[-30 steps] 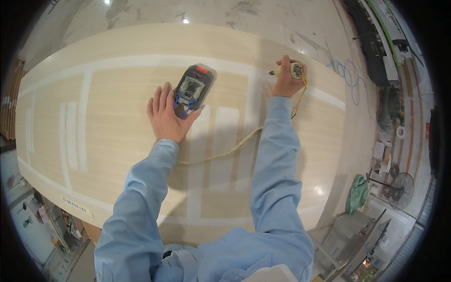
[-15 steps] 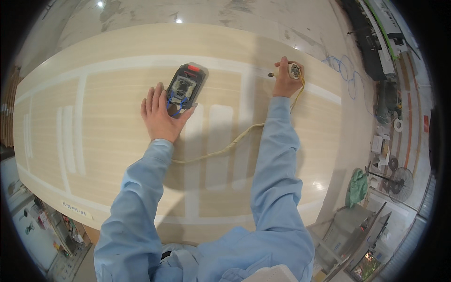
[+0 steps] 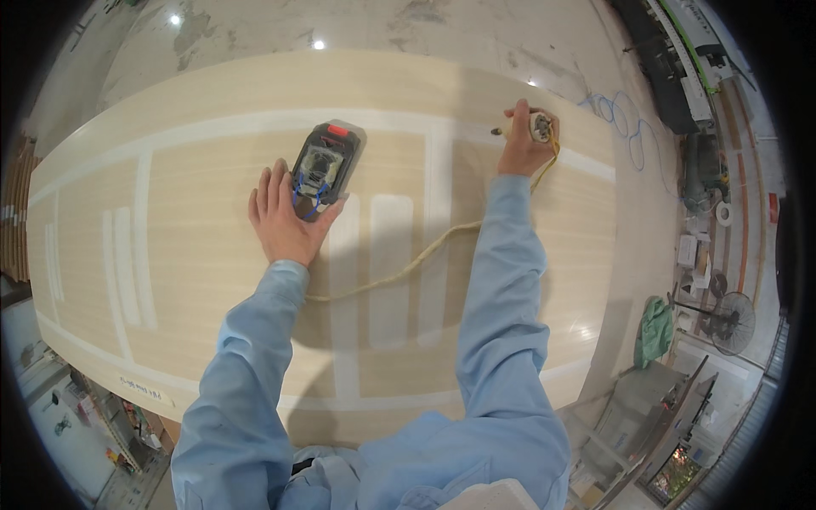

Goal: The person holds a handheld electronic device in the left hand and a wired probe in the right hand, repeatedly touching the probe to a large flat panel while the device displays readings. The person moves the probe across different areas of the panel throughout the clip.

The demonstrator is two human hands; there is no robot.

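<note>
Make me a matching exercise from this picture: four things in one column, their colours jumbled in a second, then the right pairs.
Things:
1. handheld device by the left hand
2. cord across the panel
3. sleeves
4. cloth on the floor

Colours:
A. green
B. light blue
C. dark grey with a red end
D. pale yellow

Pairs: 1-C, 2-D, 3-B, 4-A
</note>
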